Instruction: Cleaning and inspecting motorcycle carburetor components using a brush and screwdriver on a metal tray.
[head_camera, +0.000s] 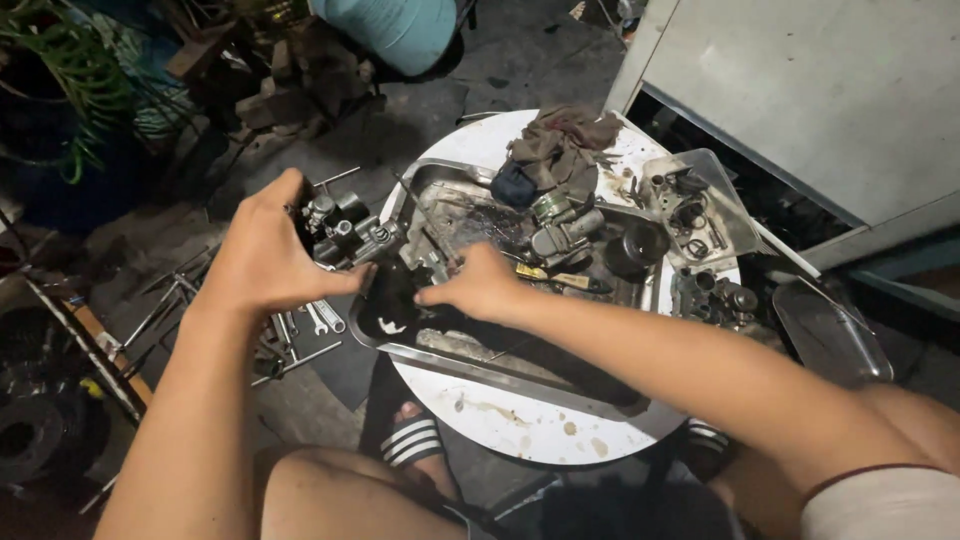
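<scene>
Knees and a striped sandal (413, 440) sit closest to us, tucked under the round white table (520, 425). On that table lies the steel tray (470, 365), our landmark. At its left rim the left hand (262, 255) is wrapped around a grimy metal engine part (345, 235), fingers curled over it, thumb reaching back toward the tray. Right hand (480, 285) rests inside the tray near its left end, fingers bent down onto something dark; what exactly it pinches, I cannot tell.

How far along? Judging by the spread, the part is well stripped: small pieces fill a clear plastic dish (700, 205) past the tray's right end, a rag (560, 140) is heaped at its far edge, and more components lie inside (cleaning or reassembly looks unfinished).

Room is tight. Wrenches (320, 318) litter the floor left of the tray, and the tray's raised rim hems in the right hand.
</scene>
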